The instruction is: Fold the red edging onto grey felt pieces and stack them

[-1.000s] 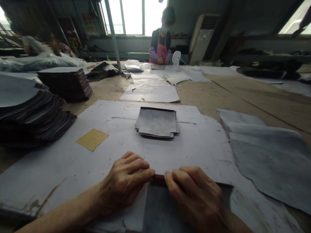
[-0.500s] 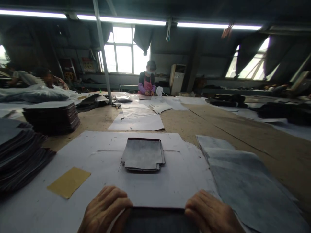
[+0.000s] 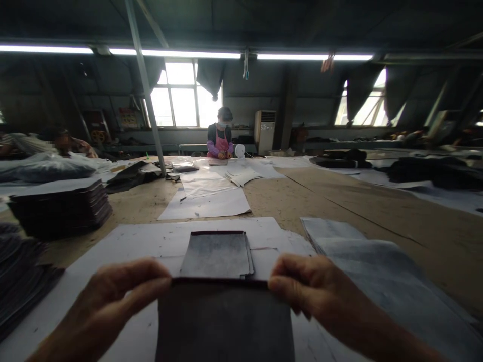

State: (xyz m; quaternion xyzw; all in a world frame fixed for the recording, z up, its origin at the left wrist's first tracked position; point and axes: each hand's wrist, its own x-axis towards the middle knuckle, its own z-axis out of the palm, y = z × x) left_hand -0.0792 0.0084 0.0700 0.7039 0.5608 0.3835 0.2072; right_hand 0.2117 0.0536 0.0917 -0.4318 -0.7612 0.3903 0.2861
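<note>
Hold dark panel (image 3: 225, 324) (6 o'clock in view) by top corners: L hand (image 3: 107, 296) at its 11, R hand (image 3: 315, 286) at its 1, both closed in pinch grip. Level top edge, pull evenly w/o creasing; mind grey stack (image 3: 216, 254) just beyond, approx 12.

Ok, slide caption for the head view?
Left hand and right hand pinch a dark panel, a small grey stack just beyond.

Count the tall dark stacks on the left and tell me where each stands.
2: the nearer stack, left of the left hand and cut off by the picture's edge, and the farther stack, behind that one. Others may be hidden.
</note>
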